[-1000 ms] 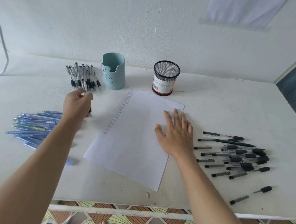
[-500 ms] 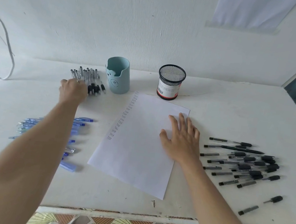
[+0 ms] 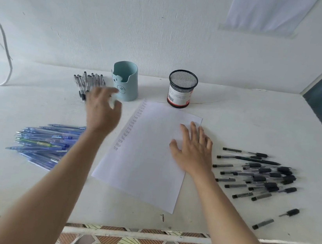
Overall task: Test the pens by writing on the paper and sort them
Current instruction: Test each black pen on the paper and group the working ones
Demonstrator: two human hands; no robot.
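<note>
1. White worktop [image 3: 238, 115] pushed against a plain white wall, patterned floor tiles showing below the near edge. Pretty bare setup, which makes sense for sorting.

2. The paper [image 3: 152, 153] sits dead centre, tilted a bit, with a column of small "test" scribbles down its left margin. I'd guess each scribble is one pen checked.

3. Right hand [image 3: 193, 148] lies flat on the sheet at about 3 o'clock, fingers spread, holding nothing. It looks like it's just pinning the sheet so it won't slide.

4. Left hand [image 3: 102, 112] is blurred at about 10 o'clock of the sheet, fingers loosely splayed. Looks empty, though the blur makes that a guess.

5. It hovers just by the clear pens with black grips [image 3: 88, 82] bunched at 11 o'clock, beside the teal bear cup [image 3: 125, 81]. Probably a sorted pile.

6. Blue pens [image 3: 44, 143] heaped at 9 o'clock, dark pens [image 3: 259, 175] scattered at 3 o'clock, some apparently uncapped. Which heap is untested, I can't say.

7. The black mesh cup [image 3: 181, 89] stands at 12 o'clock, and neither cup seems to hold any pens.
</note>
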